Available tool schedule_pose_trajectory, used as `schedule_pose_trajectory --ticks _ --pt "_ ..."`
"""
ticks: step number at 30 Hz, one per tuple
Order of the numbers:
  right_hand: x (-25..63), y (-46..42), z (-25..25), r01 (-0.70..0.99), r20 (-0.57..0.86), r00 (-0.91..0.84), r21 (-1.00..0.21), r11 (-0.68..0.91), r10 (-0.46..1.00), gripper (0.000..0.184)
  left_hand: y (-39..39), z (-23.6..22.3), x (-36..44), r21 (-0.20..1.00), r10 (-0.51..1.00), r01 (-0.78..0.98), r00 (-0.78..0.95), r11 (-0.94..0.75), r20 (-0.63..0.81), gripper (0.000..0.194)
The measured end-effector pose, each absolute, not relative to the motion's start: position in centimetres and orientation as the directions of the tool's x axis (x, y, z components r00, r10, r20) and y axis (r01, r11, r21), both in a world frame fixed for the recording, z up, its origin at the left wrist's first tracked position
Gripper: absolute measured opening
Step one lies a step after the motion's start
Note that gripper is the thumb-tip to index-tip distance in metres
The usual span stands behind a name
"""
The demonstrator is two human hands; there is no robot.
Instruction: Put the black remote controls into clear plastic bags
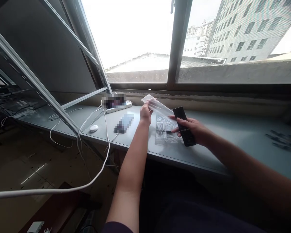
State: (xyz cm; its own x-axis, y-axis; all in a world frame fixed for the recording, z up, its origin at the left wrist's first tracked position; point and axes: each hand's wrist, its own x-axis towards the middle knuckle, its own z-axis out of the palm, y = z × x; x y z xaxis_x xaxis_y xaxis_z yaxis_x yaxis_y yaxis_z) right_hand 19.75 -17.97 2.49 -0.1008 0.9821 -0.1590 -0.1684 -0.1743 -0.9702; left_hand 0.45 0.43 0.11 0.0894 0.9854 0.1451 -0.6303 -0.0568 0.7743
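My left hand (pixel 145 113) pinches the far left end of a clear plastic bag (pixel 160 107), which stretches across toward my right hand. In my right hand (pixel 192 129) is a black remote control (pixel 184 126), tilted, with the thumb on its face and fingers beneath. The bag's right end meets the fingers of that hand, close to the remote's upper part. On the table under both hands lies another clear bag (pixel 161 131) with things inside that I cannot make out.
A white cable (pixel 106 142) hangs over the edge of the grey table (pixel 135 142). Left of my hands are a blurred phone-like object (pixel 124 124), a white round object (pixel 93 128) and a white power strip (pixel 128 104). Metal frame bars (pixel 34 77) slant at left. Dark items (pixel 285 140) lie far right.
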Motion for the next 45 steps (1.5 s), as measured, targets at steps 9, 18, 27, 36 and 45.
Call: schedule_pose_trajectory --ticks 9,18,27,36,45 --pt "19.8 -18.0 2.3 -0.132 -0.186 -0.172 -0.969 -0.21 0.967 0.051 2.3 -0.1 -1.1 0.702 0.966 -0.711 -0.21 -0.043 -0.154 0.027" --pt "19.8 -18.0 2.8 -0.18 -0.152 -0.086 -0.97 -0.165 0.985 0.031 1.2 0.0 -0.6 0.727 0.987 -0.678 -0.011 0.11 -0.159 0.026" --pt "20.0 -17.7 2.4 -0.231 -0.139 -0.013 -0.963 -0.139 0.99 0.027 0.1 -0.1 0.1 0.766 0.961 -0.588 0.237 0.26 -0.144 0.025" --pt "20.4 -17.7 2.1 -0.312 -0.017 -0.067 -0.949 -0.037 0.998 0.017 0.2 0.6 -0.6 0.59 0.975 -0.777 0.145 0.219 -0.17 0.036" --pt "20.0 -18.1 2.6 -0.286 -0.016 -0.154 -0.956 -0.06 0.988 0.024 -2.8 1.9 0.7 0.65 0.906 -0.714 0.413 0.261 0.09 0.039"
